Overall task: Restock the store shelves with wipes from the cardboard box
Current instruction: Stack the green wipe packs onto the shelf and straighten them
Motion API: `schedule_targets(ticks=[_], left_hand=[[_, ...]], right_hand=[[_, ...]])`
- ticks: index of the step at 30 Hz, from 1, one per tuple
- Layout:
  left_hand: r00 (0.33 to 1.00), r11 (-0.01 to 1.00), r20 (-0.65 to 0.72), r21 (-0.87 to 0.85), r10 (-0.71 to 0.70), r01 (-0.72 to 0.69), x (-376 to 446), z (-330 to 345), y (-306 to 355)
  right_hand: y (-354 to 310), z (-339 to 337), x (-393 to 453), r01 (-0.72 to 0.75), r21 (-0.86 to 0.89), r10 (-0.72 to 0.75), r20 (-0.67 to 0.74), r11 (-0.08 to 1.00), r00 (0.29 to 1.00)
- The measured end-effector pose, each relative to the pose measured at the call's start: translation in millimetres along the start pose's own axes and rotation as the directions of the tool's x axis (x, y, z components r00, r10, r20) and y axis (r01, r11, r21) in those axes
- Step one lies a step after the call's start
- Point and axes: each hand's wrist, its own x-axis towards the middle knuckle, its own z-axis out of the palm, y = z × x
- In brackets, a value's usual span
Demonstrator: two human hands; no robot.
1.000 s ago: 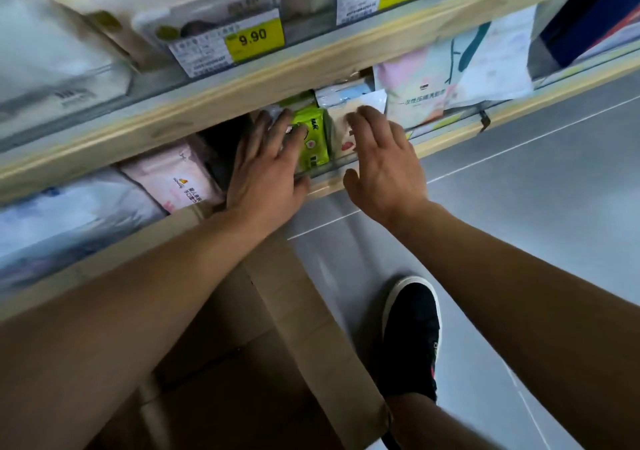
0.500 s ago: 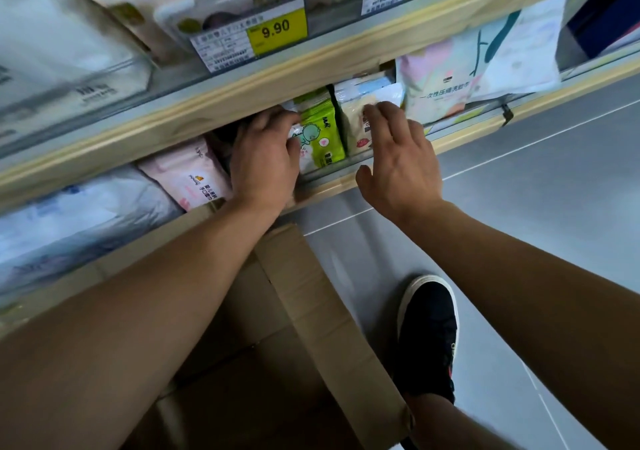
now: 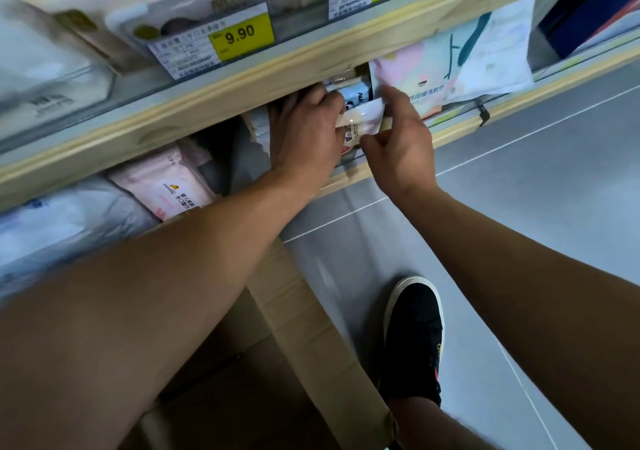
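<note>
Both hands grasp one white wipes pack: left hand and right hand pinch its ends, apparently to steer it onto the lower shelf.

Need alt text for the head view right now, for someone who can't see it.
Both hands, left hand and right hand, hold a small white wipes pack at the front of the lower wooden shelf. An open cardboard box sits below on the grey floor, beside a black shoe.

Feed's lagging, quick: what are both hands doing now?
Left hand: grips the small white plastic wipes pack.
Right hand: pinches the same pack.
</note>
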Motion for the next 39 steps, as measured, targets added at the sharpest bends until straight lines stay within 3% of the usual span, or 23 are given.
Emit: schedule_targets(ticks=[6, 10, 14, 17, 21, 26, 32, 39], left_hand=[[0.987, 0.997, -0.145, -0.007, 0.069, -0.071, -5.4, 8.1, -4.0], [0.996, 0.993, -0.043, 0.086, 0.083, -0.079, -7.8, 15.4, -7.1], [0.998, 1.0, -0.067, 0.006, 0.015, -0.015, -2.1, 5.0, -4.7], [0.997, 1.0, -0.079, -0.006, 0.016, -0.017, -12.3, -14.3, -3.0], [0.975, 0.963, 0.024, 0.155, 0.22, -0.222, -45.9, -14.8, -9.6], [0.966, 0.932, 0.209, 0.295, 0.151, -0.209, -53.7, 1.0, -18.5], [0.974, 0.939, 0.218, 0.319, 0.057, -0.126, -45.8, 3.7, -7.3], [0.971, 0.913, 0.237, 0.385, 0.042, -0.134, -33.7, 6.1, -14.0]], right_hand=[[3.5, 4.1, 9.2, 0.045, -0.101, -0.06, -0.154, 0.994, 0.986], [11.0, 4.4, 8.5, 0.035, -0.096, -0.043, -0.077, 0.995, 0.996], [5.0, 2.4, 8.6, -0.041, -0.022, 0.038, -0.103, 0.999, 0.994], [1.1, -2.0, -2.2, 0.07, -0.021, -0.072, -0.15, 0.997, 0.986], [2.2, 0.5, -19.1, 0.243, -0.177, -0.245, 0.008, 0.954, 0.969], [2.7, 2.1, -22.9, 0.206, -0.35, -0.153, 0.174, 0.914, 0.973], [-0.7, 2.0, -20.9, 0.147, -0.42, -0.015, 0.302, 0.895, 0.953], [-5.4, 6.9, -14.7, 0.121, -0.483, 0.051, 0.328, 0.867, 0.943]])
